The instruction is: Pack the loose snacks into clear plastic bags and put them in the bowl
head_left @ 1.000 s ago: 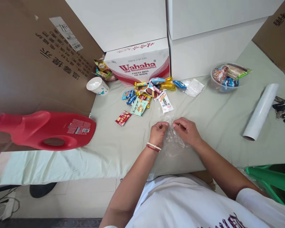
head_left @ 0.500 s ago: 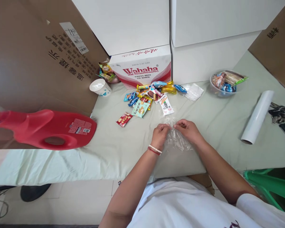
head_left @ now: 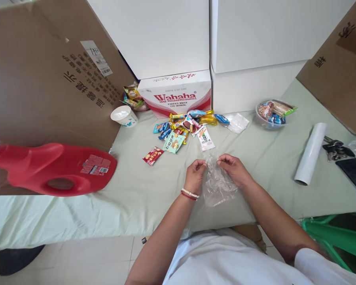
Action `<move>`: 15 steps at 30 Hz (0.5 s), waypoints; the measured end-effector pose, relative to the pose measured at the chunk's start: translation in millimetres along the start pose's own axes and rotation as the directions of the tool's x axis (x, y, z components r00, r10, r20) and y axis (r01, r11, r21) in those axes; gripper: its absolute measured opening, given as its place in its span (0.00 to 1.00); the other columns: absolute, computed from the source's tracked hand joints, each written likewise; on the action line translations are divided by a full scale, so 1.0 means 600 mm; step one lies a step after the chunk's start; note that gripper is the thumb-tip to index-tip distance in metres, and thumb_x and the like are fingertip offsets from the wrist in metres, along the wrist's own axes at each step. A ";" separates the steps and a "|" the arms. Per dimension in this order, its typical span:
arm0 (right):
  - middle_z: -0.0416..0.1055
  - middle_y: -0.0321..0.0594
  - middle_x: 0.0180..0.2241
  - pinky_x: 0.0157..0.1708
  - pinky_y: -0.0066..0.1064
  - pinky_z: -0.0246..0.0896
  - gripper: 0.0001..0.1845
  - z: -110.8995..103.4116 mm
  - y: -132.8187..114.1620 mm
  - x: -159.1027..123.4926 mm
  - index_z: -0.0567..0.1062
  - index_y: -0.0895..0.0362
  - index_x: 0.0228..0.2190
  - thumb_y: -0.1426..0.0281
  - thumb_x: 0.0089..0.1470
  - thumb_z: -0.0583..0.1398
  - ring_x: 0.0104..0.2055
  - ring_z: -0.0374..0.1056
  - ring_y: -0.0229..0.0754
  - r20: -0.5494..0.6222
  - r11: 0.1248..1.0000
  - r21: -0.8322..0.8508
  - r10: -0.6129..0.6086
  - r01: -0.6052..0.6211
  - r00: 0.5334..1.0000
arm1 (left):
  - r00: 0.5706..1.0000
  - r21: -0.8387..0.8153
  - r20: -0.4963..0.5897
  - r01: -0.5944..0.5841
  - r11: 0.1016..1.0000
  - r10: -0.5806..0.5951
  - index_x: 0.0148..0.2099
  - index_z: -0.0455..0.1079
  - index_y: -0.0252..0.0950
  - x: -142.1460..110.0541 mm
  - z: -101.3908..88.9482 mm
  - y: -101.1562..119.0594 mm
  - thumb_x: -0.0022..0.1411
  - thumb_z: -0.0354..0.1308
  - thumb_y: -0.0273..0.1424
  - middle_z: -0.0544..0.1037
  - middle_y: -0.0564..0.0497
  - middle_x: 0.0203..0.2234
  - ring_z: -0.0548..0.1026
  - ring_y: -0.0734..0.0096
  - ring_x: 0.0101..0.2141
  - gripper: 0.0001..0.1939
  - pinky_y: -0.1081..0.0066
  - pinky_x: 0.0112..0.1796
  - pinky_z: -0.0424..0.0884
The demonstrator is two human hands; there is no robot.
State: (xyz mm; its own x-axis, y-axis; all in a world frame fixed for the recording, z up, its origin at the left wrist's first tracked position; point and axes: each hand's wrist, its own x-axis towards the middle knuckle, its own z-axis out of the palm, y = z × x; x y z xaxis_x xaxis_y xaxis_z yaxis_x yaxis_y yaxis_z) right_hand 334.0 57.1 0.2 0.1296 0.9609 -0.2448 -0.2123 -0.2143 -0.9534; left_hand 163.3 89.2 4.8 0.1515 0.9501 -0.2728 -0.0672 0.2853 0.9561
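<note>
With the left hand (head_left: pixel 195 174) I pinch the bag (head_left: pixel 220 190) near its eleven o'clock edge, and with the right hand (head_left: pixel 234 168) I pinch it near twelve. The bag is over the table (head_left: pixel 154 190); how much rests there, I cannot tell. From the bag, snacks (head_left: pixel 191 125) lie at eleven o'clock, the cup (head_left: pixel 126 117) at ten, the jug (head_left: pixel 62 164) at nine.

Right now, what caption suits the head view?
Left hand and right hand pinch a clear plastic bag near wrapped snacks.
</note>
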 end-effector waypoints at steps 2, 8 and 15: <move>0.69 0.32 0.29 0.34 0.30 0.67 0.20 0.000 -0.011 -0.007 0.74 0.54 0.29 0.54 0.43 0.72 0.31 0.65 0.36 -0.020 0.992 0.126 0.019 -0.016 1.000 | 1.000 -0.084 0.018 -0.002 0.996 0.004 0.34 0.70 0.37 -0.011 -0.013 0.014 0.52 0.68 0.42 0.74 0.54 0.29 0.71 0.74 0.32 0.16 0.72 0.36 0.68; 0.74 0.34 0.33 0.32 0.33 0.72 0.27 -0.003 -0.017 -0.031 0.69 0.53 0.31 0.50 0.41 0.73 0.32 0.71 0.38 -0.195 0.975 0.212 0.112 -0.070 0.974 | 0.991 -0.417 0.070 0.130 0.900 -0.111 0.38 0.64 0.40 -0.047 -0.074 0.042 0.50 0.74 0.40 0.78 0.53 0.36 0.79 0.69 0.39 0.23 0.67 0.41 0.75; 0.66 0.26 0.24 0.13 0.24 0.46 0.23 -0.017 0.003 -0.042 0.63 0.52 0.33 0.51 0.48 0.66 0.16 0.55 0.30 -0.331 0.998 -0.032 0.038 -0.051 0.943 | 0.959 -0.025 -0.269 0.083 0.996 -0.087 0.37 0.56 0.41 -0.031 -0.138 0.009 0.61 0.57 0.39 0.71 0.59 0.26 0.66 0.79 0.19 0.12 0.73 0.25 0.69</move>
State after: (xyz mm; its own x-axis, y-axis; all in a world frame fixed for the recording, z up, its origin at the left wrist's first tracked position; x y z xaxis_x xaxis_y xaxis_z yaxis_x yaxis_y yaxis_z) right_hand 340.1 30.6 3.1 0.4348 0.8397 -0.3255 -0.1879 -0.2689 -0.9447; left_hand 78.2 83.6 6.2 -0.1144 0.9204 -0.3738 -0.0792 0.3666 0.9270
